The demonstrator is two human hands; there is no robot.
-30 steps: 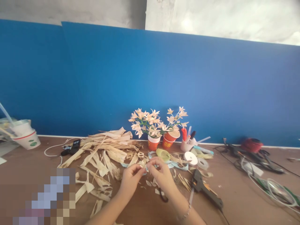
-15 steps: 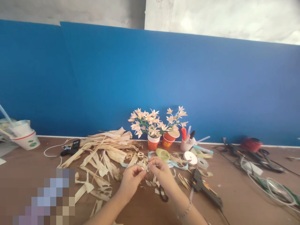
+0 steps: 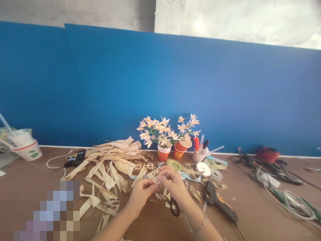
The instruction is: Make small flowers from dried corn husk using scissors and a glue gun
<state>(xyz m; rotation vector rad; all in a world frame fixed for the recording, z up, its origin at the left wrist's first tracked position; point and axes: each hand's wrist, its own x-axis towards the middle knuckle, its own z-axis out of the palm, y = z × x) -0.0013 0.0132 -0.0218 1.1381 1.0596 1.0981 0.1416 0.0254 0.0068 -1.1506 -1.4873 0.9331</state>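
Note:
Over the middle of the table, my left hand (image 3: 142,194) is closed in a pinch, thumb against fingers, at a small pale piece of corn husk (image 3: 155,181). Facing it, my right hand (image 3: 172,183) pinches the same spot from the other side, and its curled fingers partly hide the piece. Small husk scraps (image 3: 166,193) lie beneath the hands. A dark loop (image 3: 175,207), perhaps a scissors handle, shows by my right wrist. Just beyond stand two red paper cups (image 3: 164,155) with pale husk flowers (image 3: 159,127) on green stems.
A heap of dried husks (image 3: 117,150) spreads to the left. Rightward lie a black glue gun (image 3: 218,201), a white disc (image 3: 203,169), a tape roll (image 3: 216,175) and a pen cup (image 3: 199,155). Cables (image 3: 288,201) tangle at far right; a white cup (image 3: 28,150) stands far left.
My hands stay in nearly the same place, with only slight finger movement. The small pale piece between the fingertips shows less than before. Nothing else has visibly moved.

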